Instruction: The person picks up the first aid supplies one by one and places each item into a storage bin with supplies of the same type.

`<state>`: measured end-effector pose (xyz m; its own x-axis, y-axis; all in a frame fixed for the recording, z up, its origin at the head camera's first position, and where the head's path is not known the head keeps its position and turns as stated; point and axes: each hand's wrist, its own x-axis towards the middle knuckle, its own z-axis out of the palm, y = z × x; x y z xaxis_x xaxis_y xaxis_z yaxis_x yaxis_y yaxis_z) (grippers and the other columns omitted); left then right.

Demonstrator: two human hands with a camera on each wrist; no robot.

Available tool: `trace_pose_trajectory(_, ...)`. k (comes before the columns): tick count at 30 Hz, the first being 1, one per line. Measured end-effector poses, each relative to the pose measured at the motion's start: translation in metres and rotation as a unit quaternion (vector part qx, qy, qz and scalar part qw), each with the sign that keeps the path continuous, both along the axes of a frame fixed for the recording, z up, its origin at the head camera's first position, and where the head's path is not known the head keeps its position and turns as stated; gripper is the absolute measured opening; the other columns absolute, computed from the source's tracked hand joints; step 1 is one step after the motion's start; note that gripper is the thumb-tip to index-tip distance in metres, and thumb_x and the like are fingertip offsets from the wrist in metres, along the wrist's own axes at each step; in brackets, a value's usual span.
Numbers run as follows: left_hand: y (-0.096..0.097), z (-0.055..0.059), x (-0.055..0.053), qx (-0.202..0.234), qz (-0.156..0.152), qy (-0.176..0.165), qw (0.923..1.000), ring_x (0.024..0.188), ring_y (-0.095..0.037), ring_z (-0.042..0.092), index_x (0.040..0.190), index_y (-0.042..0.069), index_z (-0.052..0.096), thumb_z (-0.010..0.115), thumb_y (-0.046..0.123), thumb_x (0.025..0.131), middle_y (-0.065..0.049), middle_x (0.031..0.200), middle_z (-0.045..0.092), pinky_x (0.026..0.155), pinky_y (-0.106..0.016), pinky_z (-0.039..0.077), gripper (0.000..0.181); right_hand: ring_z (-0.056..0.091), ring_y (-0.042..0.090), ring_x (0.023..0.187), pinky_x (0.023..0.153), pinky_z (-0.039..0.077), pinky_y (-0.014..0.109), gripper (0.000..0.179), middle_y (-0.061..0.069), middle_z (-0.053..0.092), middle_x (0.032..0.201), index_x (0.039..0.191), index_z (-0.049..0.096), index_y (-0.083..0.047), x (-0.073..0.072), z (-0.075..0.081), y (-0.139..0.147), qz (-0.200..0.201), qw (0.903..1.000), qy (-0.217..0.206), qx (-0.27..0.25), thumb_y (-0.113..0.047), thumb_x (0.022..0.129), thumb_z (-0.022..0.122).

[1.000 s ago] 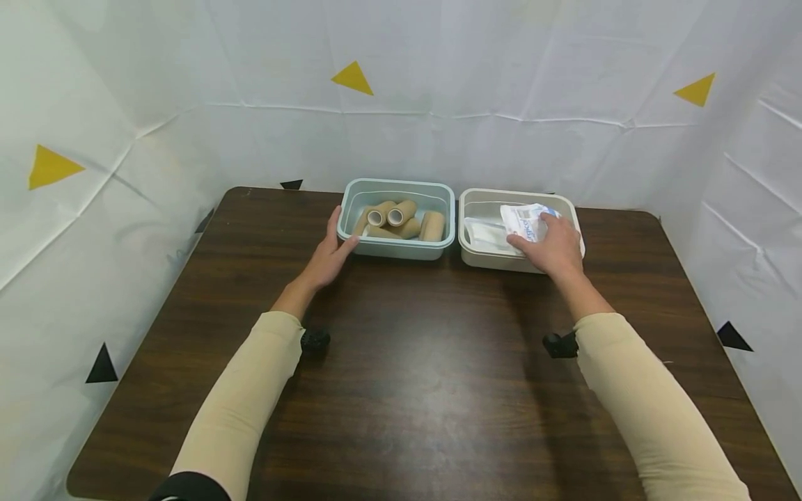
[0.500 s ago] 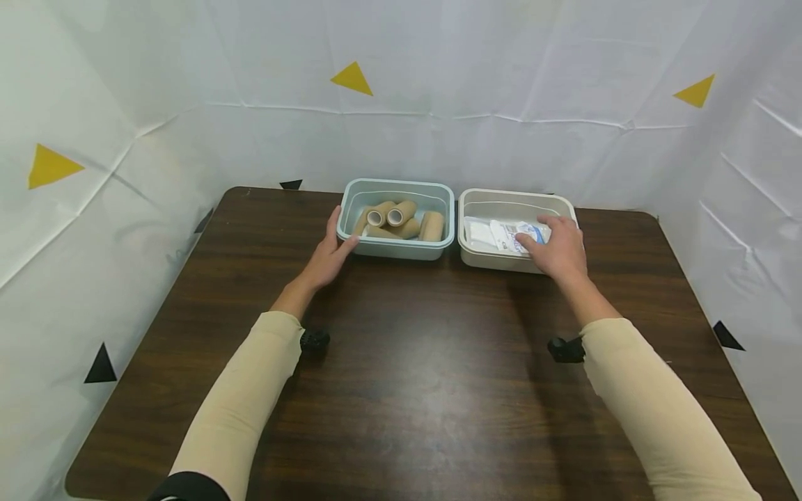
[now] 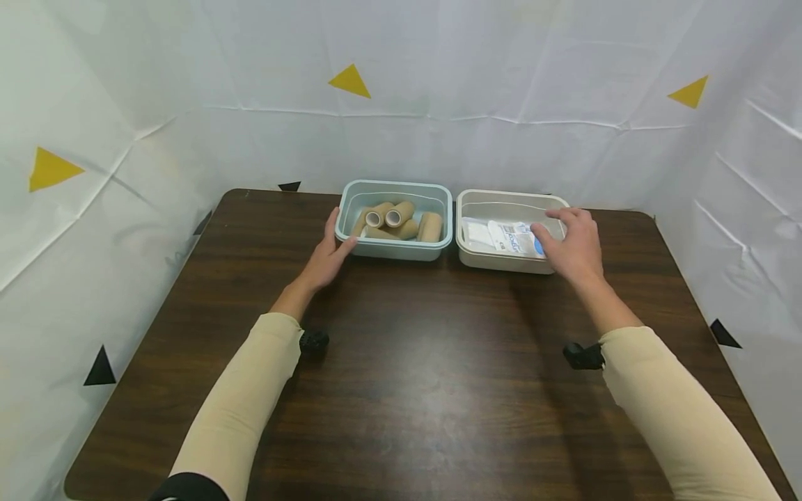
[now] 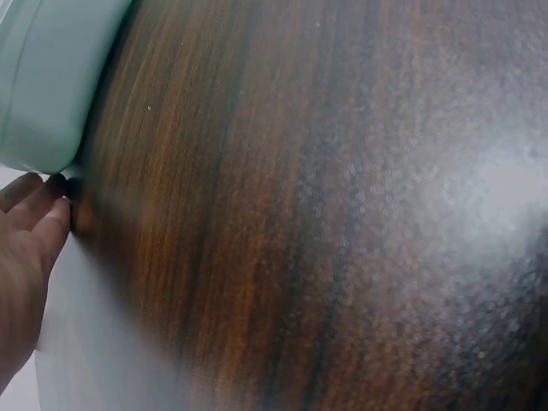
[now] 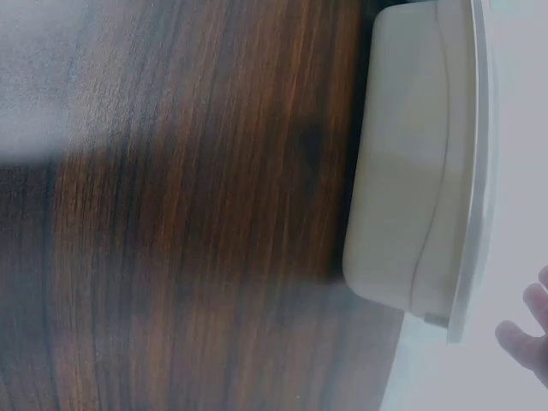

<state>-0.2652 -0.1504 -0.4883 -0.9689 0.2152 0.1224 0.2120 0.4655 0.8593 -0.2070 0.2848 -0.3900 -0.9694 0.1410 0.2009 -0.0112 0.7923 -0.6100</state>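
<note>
In the head view a light blue bin (image 3: 401, 251) holds several brown cardboard tubes (image 3: 399, 214). My left hand (image 3: 324, 259) lies against its left end, fingers extended along the side and thumb near the front rim. The left wrist view has its fingertips (image 4: 53, 216) at the bin's corner (image 4: 43, 103). To the right stands a beige bin (image 3: 501, 261) with white packets (image 3: 512, 238) marked in blue. Over its right end hovers my right hand (image 3: 575, 245), thumb and fingers apart with nothing between them. In the right wrist view, that hand (image 5: 533, 338) shows beyond the bin's edge.
Both bins stand side by side at the back of a dark wooden table (image 3: 413, 362). White sheeting (image 3: 438, 56) rises behind and at both sides, bearing yellow and black triangles. A black device (image 3: 584, 356) is strapped at my right wrist, another (image 3: 315, 341) at my left.
My right hand has let go of a white packet, which now lies in the beige bin, and has drawn back to the right. The left hand stays at the blue bin.
</note>
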Motion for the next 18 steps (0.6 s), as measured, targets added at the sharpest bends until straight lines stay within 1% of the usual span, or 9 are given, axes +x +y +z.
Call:
trace_pose_trajectory(2, -0.001, -0.001, 0.000, -0.004, 0.001, -0.002, 1.0000, 0.145, -0.030, 0.021, 0.159, 0.028, -0.002, 0.047, 0.041, 0.102, -0.007, 0.164, 0.011, 0.115, -0.052, 0.018, 0.076, 0.032, 0.043, 0.135, 0.107, 0.027, 0.058, 0.054, 0.026, 0.039, 0.144, 0.133, 0.057, 0.000, 0.001, -0.001, 0.002, 0.003, 1.0000, 0.002, -0.001, -0.039, 0.097, 0.058)
trace_pose_trajectory(4, -0.001, -0.003, 0.001, -0.008, 0.006, -0.009, 0.9999, 0.146, -0.029, 0.019, 0.158, 0.030, -0.003, 0.047, 0.044, 0.102, -0.006, 0.164, 0.009, 0.115, -0.051, 0.017, 0.076, 0.032, 0.043, 0.135, 0.107, 0.027, 0.058, 0.053, 0.026, 0.039, 0.144, 0.133, 0.058, 0.001, 0.002, -0.001, 0.004, 0.007, 1.0000, 0.002, 0.002, -0.039, 0.097, 0.057)
trace_pose_trajectory(7, -0.004, -0.004, 0.004, -0.004, 0.015, -0.022, 0.9996, 0.146, -0.028, 0.018, 0.158, 0.032, -0.005, 0.046, 0.048, 0.101, -0.006, 0.164, 0.008, 0.115, -0.050, 0.016, 0.078, 0.032, 0.043, 0.134, 0.107, 0.026, 0.058, 0.052, 0.026, 0.040, 0.144, 0.132, 0.058, 0.002, 0.002, -0.001, 0.006, 0.012, 0.9999, 0.006, 0.005, -0.037, 0.098, 0.057)
trace_pose_trajectory(9, -0.005, -0.004, 0.005, 0.007, 0.018, -0.033, 0.9993, 0.145, -0.029, 0.022, 0.158, 0.033, -0.005, 0.046, 0.050, 0.101, -0.010, 0.163, 0.012, 0.115, -0.049, 0.018, 0.078, 0.033, 0.043, 0.134, 0.107, 0.026, 0.058, 0.051, 0.026, 0.041, 0.143, 0.131, 0.059, 0.002, 0.002, 0.001, 0.008, 0.014, 0.9998, 0.011, 0.004, -0.037, 0.098, 0.056)
trace_pose_trajectory(13, -0.010, -0.004, 0.005, 0.023, 0.011, -0.041, 0.9988, 0.140, -0.035, 0.033, 0.158, 0.033, -0.004, 0.045, 0.053, 0.100, -0.020, 0.158, 0.023, 0.112, -0.050, 0.026, 0.078, 0.034, 0.044, 0.132, 0.106, 0.027, 0.058, 0.051, 0.026, 0.042, 0.141, 0.131, 0.059, 0.002, 0.003, 0.004, 0.012, 0.022, 0.9995, 0.022, 0.002, -0.037, 0.099, 0.055)
trace_pose_trajectory(14, -0.013, -0.004, 0.005, 0.024, 0.007, -0.041, 0.9989, 0.138, -0.037, 0.036, 0.158, 0.033, -0.004, 0.044, 0.052, 0.100, -0.021, 0.157, 0.026, 0.111, -0.051, 0.027, 0.077, 0.035, 0.044, 0.132, 0.106, 0.027, 0.058, 0.050, 0.026, 0.042, 0.141, 0.131, 0.059, 0.002, 0.004, 0.005, 0.013, 0.024, 0.9994, 0.024, 0.004, -0.037, 0.099, 0.056)
trace_pose_trajectory(15, -0.015, 0.002, 0.008, 0.020, 0.001, -0.040, 0.9990, 0.137, -0.039, 0.038, 0.158, 0.029, -0.004, 0.044, 0.049, 0.102, -0.023, 0.156, 0.027, 0.110, -0.053, 0.029, 0.076, 0.035, 0.044, 0.132, 0.105, 0.027, 0.058, 0.050, 0.026, 0.043, 0.141, 0.131, 0.059, 0.002, 0.005, 0.005, 0.015, 0.027, 0.9992, 0.028, 0.007, -0.037, 0.099, 0.056)
trace_pose_trajectory(17, -0.023, 0.006, 0.007, 0.013, -0.007, -0.030, 0.9995, 0.135, -0.039, 0.040, 0.158, 0.027, -0.001, 0.044, 0.047, 0.102, -0.023, 0.155, 0.029, 0.109, -0.054, 0.031, 0.075, 0.035, 0.045, 0.131, 0.105, 0.027, 0.059, 0.050, 0.027, 0.044, 0.140, 0.130, 0.059, 0.003, 0.005, 0.007, 0.017, 0.035, 0.9986, 0.038, 0.013, -0.036, 0.099, 0.057)
trace_pose_trajectory(18, -0.028, 0.009, 0.007, 0.004, -0.009, -0.021, 0.9997, 0.135, -0.039, 0.040, 0.159, 0.026, 0.000, 0.044, 0.047, 0.102, -0.022, 0.155, 0.029, 0.108, -0.054, 0.031, 0.074, 0.035, 0.045, 0.131, 0.105, 0.027, 0.059, 0.050, 0.027, 0.044, 0.140, 0.130, 0.059, 0.003, 0.006, 0.009, 0.019, 0.038, 0.9983, 0.040, 0.018, -0.036, 0.099, 0.056)
